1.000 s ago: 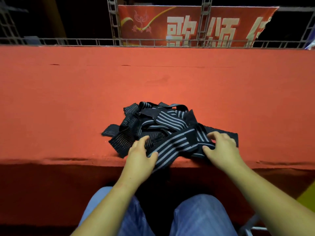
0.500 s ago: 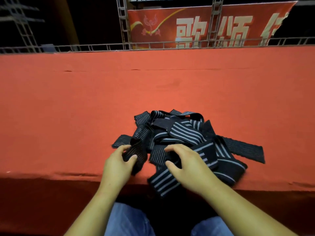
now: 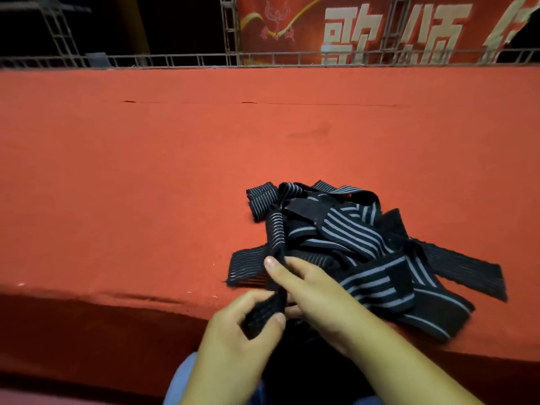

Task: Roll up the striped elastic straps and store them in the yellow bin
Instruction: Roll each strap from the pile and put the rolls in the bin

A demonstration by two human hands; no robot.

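striped elastic straps (image 3: 353,238) lay in a soft, light tangle by the near edge of the red table (image 3: 146,185). left hand (image 3: 233,331) pinched one loose strap (image 3: 276,238) just off that edge. right hand (image 3: 315,290) pinched it too, nearer the tangle. its limp, stretchy end looked the spot to start rolling.

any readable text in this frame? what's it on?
"歌": large pale character on the red banner at the back.
"颂": next character to the right on the same banner, partly crossed by the metal truss.
Third character: cut off by the banner's ragged right end, not readable.
Emblem at the banner's left end: a drawing, no text.
Striped straps: no label or print visible.
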